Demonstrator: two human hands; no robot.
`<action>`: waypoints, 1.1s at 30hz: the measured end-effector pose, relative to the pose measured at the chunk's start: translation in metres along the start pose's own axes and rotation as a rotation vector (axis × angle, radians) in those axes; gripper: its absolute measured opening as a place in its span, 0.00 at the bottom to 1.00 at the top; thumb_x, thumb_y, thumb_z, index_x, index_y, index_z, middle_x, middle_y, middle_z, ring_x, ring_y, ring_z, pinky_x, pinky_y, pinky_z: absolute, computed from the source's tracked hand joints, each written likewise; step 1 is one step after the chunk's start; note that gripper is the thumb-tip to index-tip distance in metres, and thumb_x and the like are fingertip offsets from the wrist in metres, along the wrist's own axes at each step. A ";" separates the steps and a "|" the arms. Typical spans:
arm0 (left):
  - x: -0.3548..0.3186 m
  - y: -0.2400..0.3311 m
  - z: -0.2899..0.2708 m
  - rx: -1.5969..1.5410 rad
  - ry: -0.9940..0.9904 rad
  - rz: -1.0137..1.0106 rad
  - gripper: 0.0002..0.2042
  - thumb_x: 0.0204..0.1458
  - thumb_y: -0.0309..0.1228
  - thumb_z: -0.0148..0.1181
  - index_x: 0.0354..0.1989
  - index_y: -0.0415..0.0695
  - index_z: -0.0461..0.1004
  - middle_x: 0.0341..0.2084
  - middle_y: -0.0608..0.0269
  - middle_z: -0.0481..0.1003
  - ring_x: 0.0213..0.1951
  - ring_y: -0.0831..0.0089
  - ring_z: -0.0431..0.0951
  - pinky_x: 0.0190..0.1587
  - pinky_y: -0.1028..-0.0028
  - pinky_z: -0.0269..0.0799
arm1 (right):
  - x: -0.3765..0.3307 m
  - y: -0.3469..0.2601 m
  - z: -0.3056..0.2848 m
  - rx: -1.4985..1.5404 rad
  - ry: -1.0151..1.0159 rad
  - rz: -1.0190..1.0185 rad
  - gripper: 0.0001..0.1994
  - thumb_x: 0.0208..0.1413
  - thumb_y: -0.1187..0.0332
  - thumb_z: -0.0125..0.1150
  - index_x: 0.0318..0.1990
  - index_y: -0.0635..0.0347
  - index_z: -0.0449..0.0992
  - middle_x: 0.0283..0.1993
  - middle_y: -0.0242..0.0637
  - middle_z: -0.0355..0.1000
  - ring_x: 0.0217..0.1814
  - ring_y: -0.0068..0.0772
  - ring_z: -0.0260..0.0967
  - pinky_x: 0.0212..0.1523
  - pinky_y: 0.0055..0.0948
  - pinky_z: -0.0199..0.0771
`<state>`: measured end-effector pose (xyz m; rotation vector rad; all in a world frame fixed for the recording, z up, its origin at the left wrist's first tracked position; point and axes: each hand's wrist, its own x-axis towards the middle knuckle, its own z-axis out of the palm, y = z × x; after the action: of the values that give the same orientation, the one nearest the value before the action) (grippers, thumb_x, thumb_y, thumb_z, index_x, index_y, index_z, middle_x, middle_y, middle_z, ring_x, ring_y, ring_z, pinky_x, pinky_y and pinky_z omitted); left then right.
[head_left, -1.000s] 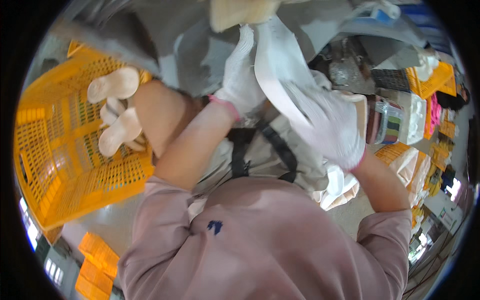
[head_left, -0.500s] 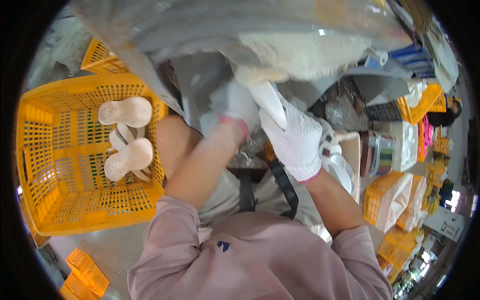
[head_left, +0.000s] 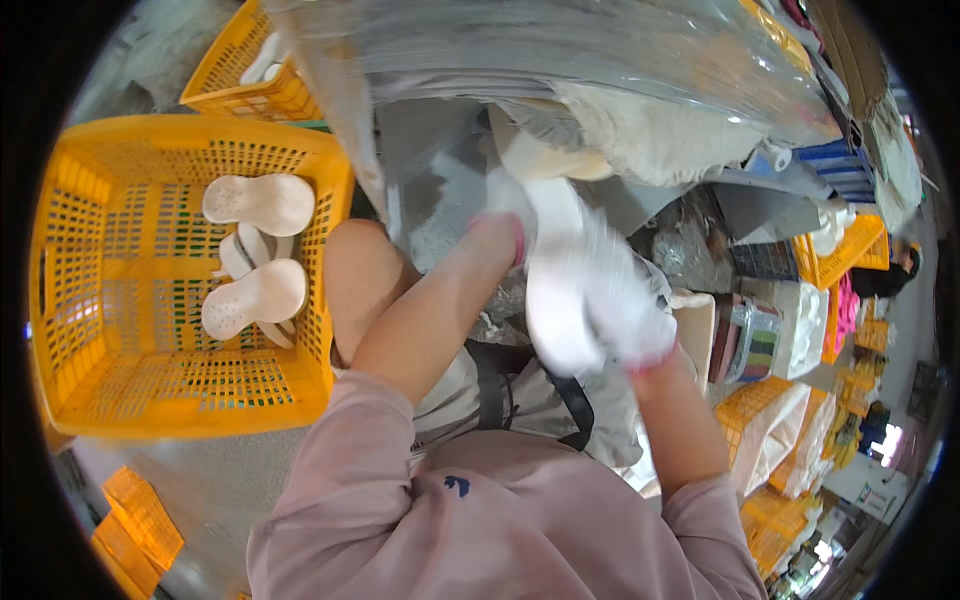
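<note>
One white sole (head_left: 558, 310), blurred, in gloved right hand (head_left: 632, 305); gloved left hand (head_left: 508, 198) near its upper end; yellow crate (head_left: 190, 416) containing pale sandals (head_left: 258, 204).

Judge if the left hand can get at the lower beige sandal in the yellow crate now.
Probably yes: the yellow crate is open-topped and nothing covers the lower beige sandal. The left hand would have to clear the bare left knee; blur hides whether it grips the white shoe sole.

We count two gloved hands (head_left: 632, 305), one white sole (head_left: 556, 300) and — in one large yellow basket (head_left: 190, 425) — two cream soles (head_left: 262, 203).
</note>
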<state>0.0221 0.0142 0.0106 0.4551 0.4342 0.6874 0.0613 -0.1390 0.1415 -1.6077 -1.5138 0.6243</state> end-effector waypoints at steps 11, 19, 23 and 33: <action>-0.075 -0.019 0.014 0.000 0.162 -0.096 0.27 0.68 0.56 0.52 0.52 0.40 0.76 0.40 0.53 0.81 0.43 0.59 0.82 0.46 0.63 0.80 | -0.032 -0.040 -0.004 -0.160 -0.066 0.430 0.27 0.57 0.53 0.70 0.58 0.64 0.77 0.49 0.54 0.79 0.48 0.58 0.79 0.51 0.46 0.78; -0.052 0.016 0.011 1.104 0.288 0.506 0.29 0.68 0.56 0.52 0.59 0.41 0.73 0.46 0.49 0.80 0.51 0.55 0.81 0.54 0.61 0.76 | 0.002 -0.013 0.009 0.613 0.156 0.529 0.14 0.63 0.65 0.64 0.51 0.65 0.80 0.36 0.34 0.80 0.35 0.19 0.76 0.36 0.29 0.79; -0.064 0.009 0.003 0.721 0.271 0.093 0.28 0.74 0.50 0.41 0.69 0.39 0.65 0.58 0.45 0.76 0.59 0.53 0.76 0.64 0.61 0.70 | -0.038 -0.022 0.013 0.458 0.092 0.499 0.20 0.63 0.67 0.64 0.61 0.64 0.76 0.45 0.36 0.80 0.46 0.24 0.76 0.50 0.32 0.79; -0.065 -0.005 0.027 -0.126 0.200 -0.108 0.29 0.74 0.54 0.40 0.64 0.41 0.72 0.55 0.53 0.79 0.53 0.67 0.79 0.57 0.67 0.75 | -0.081 -0.065 0.015 -0.368 0.050 0.436 0.26 0.48 0.57 0.77 0.51 0.63 0.79 0.45 0.50 0.79 0.48 0.55 0.79 0.50 0.47 0.79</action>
<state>-0.0070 -0.0405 0.0449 0.2424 0.5960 0.6539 0.0000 -0.2187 0.1721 -2.2520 -1.2980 0.5514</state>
